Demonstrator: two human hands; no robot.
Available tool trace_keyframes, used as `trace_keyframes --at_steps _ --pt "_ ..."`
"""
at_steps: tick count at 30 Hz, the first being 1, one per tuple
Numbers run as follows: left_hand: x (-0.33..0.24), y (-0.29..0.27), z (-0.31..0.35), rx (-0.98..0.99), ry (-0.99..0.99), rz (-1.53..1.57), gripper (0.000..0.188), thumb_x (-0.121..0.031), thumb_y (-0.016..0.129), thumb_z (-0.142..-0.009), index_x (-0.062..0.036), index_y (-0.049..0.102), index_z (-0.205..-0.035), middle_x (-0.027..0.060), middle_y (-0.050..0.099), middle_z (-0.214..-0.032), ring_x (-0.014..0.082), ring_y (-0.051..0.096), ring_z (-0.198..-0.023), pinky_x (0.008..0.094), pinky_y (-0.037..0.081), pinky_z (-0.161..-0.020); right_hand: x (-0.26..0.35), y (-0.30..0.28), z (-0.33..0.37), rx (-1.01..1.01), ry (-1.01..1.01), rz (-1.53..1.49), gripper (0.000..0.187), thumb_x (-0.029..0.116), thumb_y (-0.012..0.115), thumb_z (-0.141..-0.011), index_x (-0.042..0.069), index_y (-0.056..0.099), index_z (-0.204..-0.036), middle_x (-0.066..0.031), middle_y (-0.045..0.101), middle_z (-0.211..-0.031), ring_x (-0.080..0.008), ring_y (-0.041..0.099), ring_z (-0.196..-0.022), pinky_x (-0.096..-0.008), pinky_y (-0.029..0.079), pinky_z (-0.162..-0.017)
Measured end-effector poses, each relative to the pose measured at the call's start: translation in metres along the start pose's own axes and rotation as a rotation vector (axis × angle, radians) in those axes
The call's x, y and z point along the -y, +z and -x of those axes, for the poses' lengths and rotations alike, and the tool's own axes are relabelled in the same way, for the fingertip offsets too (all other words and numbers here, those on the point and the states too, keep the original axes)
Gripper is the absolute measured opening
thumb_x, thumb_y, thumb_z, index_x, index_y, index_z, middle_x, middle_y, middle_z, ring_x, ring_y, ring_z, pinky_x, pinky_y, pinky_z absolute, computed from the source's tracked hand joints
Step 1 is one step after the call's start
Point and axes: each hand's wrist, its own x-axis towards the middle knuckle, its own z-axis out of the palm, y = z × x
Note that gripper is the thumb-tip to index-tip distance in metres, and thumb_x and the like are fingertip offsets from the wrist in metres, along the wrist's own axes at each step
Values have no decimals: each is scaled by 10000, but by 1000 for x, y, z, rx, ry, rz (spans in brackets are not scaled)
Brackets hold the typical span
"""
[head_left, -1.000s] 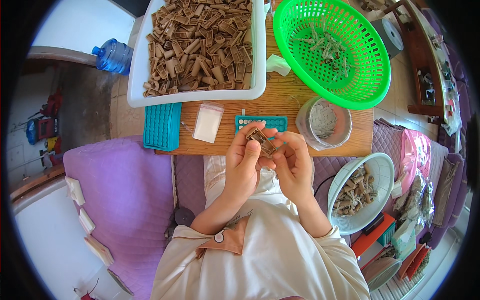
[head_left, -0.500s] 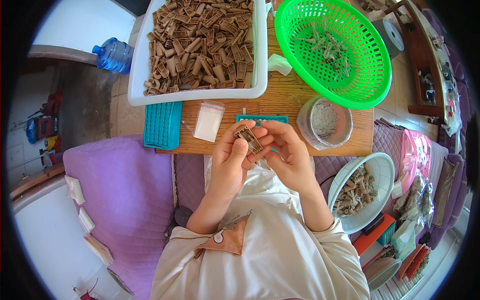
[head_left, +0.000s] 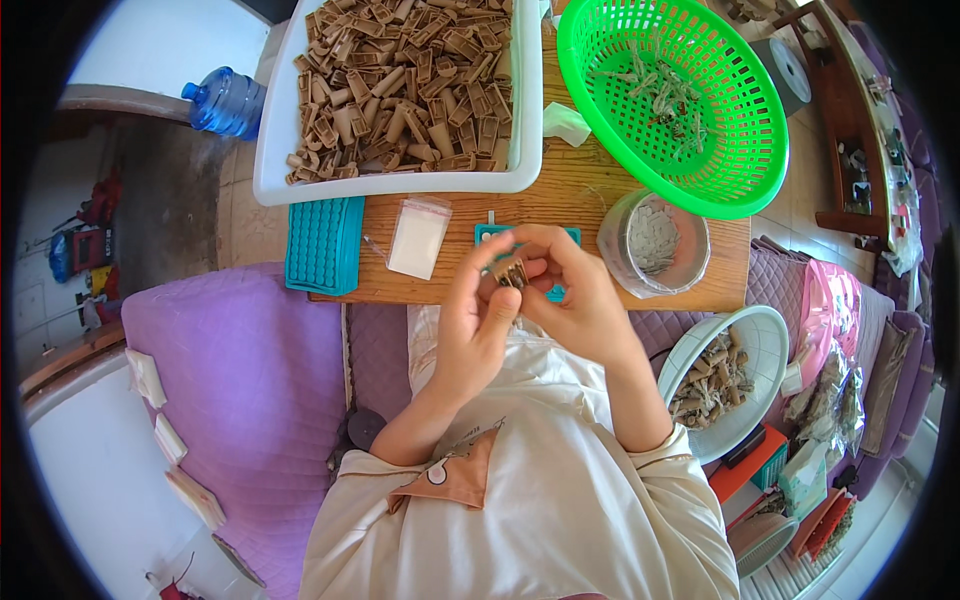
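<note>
My left hand (head_left: 474,327) grips a small brown hollow plastic piece (head_left: 508,271) between thumb and fingers, above the table's near edge. Its end, with dark slots, is turned toward me. My right hand (head_left: 584,312) is closed at the piece's right side, thumb and fingertips touching it; whether it pinches a smaller part is hidden. Just beyond and under the hands lies a small teal tray (head_left: 569,236), mostly covered by them. A white tub (head_left: 400,184) farther back holds a heap of similar brown pieces.
Left of the hands stand stacked teal trays (head_left: 323,245) and a clear packet with a white card (head_left: 415,240). To the right are a round container (head_left: 704,258) of pale flat pieces, a green basket (head_left: 775,160) holding wispy bundles, and a pale basin (head_left: 777,350) of brown pieces.
The brown piece has been turned: its open hollow side faced up before, and now its slotted end shows. My right hand has come in closer to it.
</note>
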Motion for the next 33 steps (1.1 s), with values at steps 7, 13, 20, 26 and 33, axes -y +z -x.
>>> trace_keyframes --at_steps 7,13,20,26,33 --pt "-1 -34 -22 -158 -148 254 352 -202 463 -870 -36 394 -1172 154 552 -1001 226 599 -842 300 523 -708 -13 -30 -11 -140 28 316 243 -3 545 -718 14 542 -961 -91 580 -799 -171 580 -682 -286 465 -585" --pt "9 -47 -18 -91 -176 307 373 -225 487 -857 -38 400 -1168 132 566 -974 211 606 -822 287 526 -690 -73 -21 -15 -48 -153 766 213 -1 539 -702 29 534 -913 -93 563 -760 -240 564 -684 -323 465 -574" --pt "13 -46 -12 -101 -207 215 443 -256 539 -822 -19 390 -1166 141 571 -964 213 618 -782 279 538 -647 -96 -20 -21 28 -321 990 226 20 518 -641 52 536 -864 -63 545 -722 -213 543 -708 -314 465 -581" --pt "11 -48 -6 -85 -197 269 448 -236 567 -810 -22 399 -1166 126 573 -956 213 610 -800 290 526 -679 -102 -23 -17 33 -421 992 239 24 526 -621 53 537 -857 -61 533 -705 -214 538 -687 -321 459 -566" --pt "7 -44 6 50 -149 263 432 -162 581 -803 -2 396 -1159 130 572 -966 219 605 -802 287 504 -705 -44 0 -2 -215 -265 470 191 -53 589 -691 26 546 -859 -111 588 -775 -220 588 -675 -296 475 -570"
